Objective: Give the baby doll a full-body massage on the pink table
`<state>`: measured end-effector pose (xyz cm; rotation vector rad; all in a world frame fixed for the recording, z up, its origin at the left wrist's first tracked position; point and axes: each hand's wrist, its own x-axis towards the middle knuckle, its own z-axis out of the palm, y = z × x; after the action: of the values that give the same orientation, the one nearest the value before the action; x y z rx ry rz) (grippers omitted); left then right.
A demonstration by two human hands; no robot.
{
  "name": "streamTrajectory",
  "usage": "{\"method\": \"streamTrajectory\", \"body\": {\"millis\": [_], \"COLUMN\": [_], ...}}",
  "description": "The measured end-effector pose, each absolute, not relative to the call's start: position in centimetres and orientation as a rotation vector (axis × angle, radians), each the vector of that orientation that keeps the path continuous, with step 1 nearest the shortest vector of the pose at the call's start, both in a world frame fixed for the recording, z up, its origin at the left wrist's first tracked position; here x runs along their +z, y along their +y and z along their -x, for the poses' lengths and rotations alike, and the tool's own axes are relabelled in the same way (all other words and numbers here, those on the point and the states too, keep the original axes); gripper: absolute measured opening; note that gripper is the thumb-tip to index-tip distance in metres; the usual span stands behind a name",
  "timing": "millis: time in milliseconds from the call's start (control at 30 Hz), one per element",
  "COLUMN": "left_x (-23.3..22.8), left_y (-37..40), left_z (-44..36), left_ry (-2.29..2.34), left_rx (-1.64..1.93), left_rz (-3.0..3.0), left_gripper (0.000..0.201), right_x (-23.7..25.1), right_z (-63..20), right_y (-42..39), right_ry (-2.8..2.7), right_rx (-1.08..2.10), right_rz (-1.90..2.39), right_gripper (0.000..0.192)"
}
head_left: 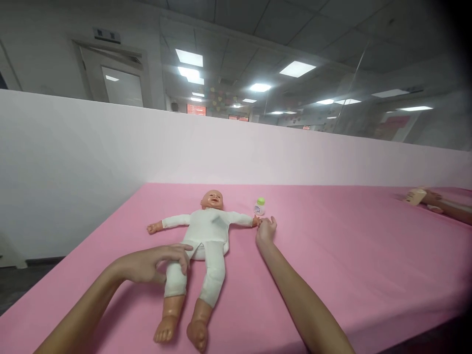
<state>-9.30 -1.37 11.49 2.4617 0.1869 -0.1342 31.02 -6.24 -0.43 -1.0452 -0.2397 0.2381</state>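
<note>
- Two hands on doll (pixel 206 236): left hand (pixel 155 263) curled loosely on thigh, gripping nothing; right hand (pixel 266 230) at three o'clock, open, touching doll's hand.
- Better gentle, clear of small bottle (pixel 260 206).

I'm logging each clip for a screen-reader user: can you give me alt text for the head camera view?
A baby doll in white clothes lies face up on a pink table; the left hand touches its thigh and the right hand meets its outstretched hand. A small green-capped bottle stands just beyond the right hand, and another person's hand rests at far right.
</note>
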Motion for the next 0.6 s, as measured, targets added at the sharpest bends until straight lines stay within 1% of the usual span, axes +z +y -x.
{"method": "streamTrajectory", "body": {"millis": [67, 133, 200, 300, 333, 433, 500, 600], "left_x": [12.0, 12.1, 11.6, 9.3, 8.2, 4.6, 2.6, 1.0], "left_y": [-1.4, -1.2, -0.8, 0.8, 1.5, 4.3, 6.2, 8.1], "left_z": [9.2, 9.0, 8.9, 8.8, 8.9, 9.7, 10.3, 10.7], "left_ry": [0.138, 0.167, 0.295, 0.578, 0.666, 0.971, 1.170, 1.430], "left_rx": [-0.175, -0.101, 0.111, 0.547, 0.675, 0.961, 1.035, 1.004], "left_rz": [-2.382, -2.321, -2.253, -2.152, -2.147, -2.284, -2.459, -2.495], "left_gripper": [0.041, 0.034, 0.028, 0.032, 0.034, 0.035, 0.044, 0.059], "right_x": [0.7, 2.1, 3.7, 5.7, 6.1, 5.6, 4.2, 2.0], "right_z": [-30.4, -29.1, -27.3, -24.3, -23.2, -20.4, -19.0, -17.9], "right_y": [-6.9, -7.6, -8.3, -9.3, -9.7, -10.6, -11.2, -12.0], "right_ry": [-0.222, -0.296, -0.523, -0.940, -1.072, -1.538, -1.751, -1.950], "right_rx": [0.225, 0.243, 0.262, 0.260, 0.255, 0.172, 0.021, -0.243], "right_rz": [1.024, 1.003, 1.002, 0.999, 0.984, 0.976, 0.926, 0.808], "right_gripper": [0.062, 0.050, 0.033, 0.015, 0.014, 0.026, 0.028, 0.025]}}
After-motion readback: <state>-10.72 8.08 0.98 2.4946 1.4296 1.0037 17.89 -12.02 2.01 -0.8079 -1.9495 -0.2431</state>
